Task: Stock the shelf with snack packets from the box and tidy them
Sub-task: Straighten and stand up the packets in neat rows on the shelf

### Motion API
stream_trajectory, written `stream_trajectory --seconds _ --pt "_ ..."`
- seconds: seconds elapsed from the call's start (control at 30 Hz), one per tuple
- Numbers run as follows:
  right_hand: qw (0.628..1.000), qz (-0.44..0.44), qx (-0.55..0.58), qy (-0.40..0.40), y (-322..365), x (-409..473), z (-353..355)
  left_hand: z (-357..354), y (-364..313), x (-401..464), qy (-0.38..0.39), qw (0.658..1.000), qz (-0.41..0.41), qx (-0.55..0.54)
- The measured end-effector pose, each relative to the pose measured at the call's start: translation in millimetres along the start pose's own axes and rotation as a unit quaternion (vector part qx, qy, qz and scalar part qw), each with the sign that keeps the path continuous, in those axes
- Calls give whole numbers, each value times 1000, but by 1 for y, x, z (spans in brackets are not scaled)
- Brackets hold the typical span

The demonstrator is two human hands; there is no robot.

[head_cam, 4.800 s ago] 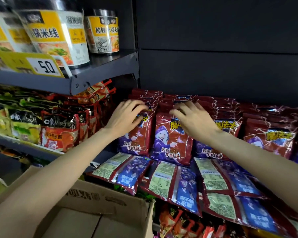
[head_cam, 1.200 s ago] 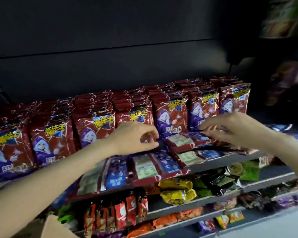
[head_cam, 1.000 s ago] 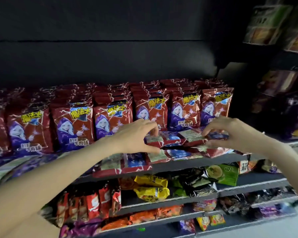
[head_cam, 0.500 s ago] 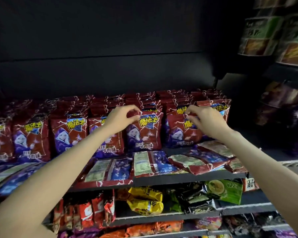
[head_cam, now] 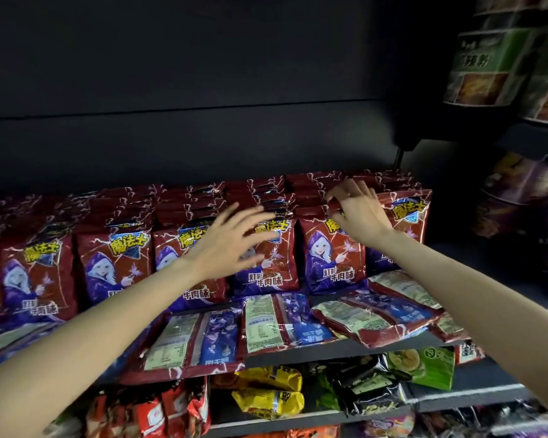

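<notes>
Red and purple snack packets stand upright in tight rows along the shelf. More of the same packets lie flat, back side up, along the shelf's front edge. My left hand is spread with straight fingers in front of the upright packets near the middle, blurred. My right hand reaches over the top edges of the upright packets toward the right end, its fingers curled down onto their tops. The box is out of view.
A lower shelf carries yellow packets, green packets and red-orange packets. Noodle tubs stand on a dark rack at the upper right. The back panel behind the rows is dark.
My left hand has let go of the packet tops and spread open, shifting right. My right hand has moved up and back onto the rear packet tops. The view has drawn closer.
</notes>
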State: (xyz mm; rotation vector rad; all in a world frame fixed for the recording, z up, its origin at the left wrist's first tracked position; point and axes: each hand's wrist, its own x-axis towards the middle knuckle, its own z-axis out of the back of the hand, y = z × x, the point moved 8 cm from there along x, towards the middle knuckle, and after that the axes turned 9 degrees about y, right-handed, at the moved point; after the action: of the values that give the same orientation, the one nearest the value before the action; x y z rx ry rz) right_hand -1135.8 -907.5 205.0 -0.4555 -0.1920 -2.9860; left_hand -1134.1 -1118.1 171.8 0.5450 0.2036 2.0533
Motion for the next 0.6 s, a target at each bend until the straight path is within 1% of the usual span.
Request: stream_trajectory --seconds 0.03,0.1,0.17,0.2,0.27,0.33,0.37,0.47,0.53,0.6 --pt "1000 15 -20 -13 3 -3 3 -8 -7 -1 31 999 -16 11" --pt "996 53 -58 -29 11 -13 8 -24 -12 -1 78 997 -14 21" --pt "990 83 -105 -45 18 -27 10 -33 -12 -2 96 995 -5 31" --pt "988 81 -124 -49 17 -34 9 -36 -11 -2 101 994 -1 37" --pt "992 26 -123 -1 9 -46 4 -40 -11 0 111 993 6 50" --pt "991 -45 -97 85 -4 -54 -8 -45 -13 3 125 991 11 53" --pt "986 -66 -86 126 -9 -56 -14 -46 -14 3 129 990 12 52" --pt "975 -75 0 207 -16 -60 -35 -46 -14 4 135 990 15 48" --pt "968 -64 50 237 -12 -61 -45 -47 -12 1 140 989 18 49" --pt "964 -56 65 250 -5 -61 -46 -48 -10 -1 145 988 20 46"
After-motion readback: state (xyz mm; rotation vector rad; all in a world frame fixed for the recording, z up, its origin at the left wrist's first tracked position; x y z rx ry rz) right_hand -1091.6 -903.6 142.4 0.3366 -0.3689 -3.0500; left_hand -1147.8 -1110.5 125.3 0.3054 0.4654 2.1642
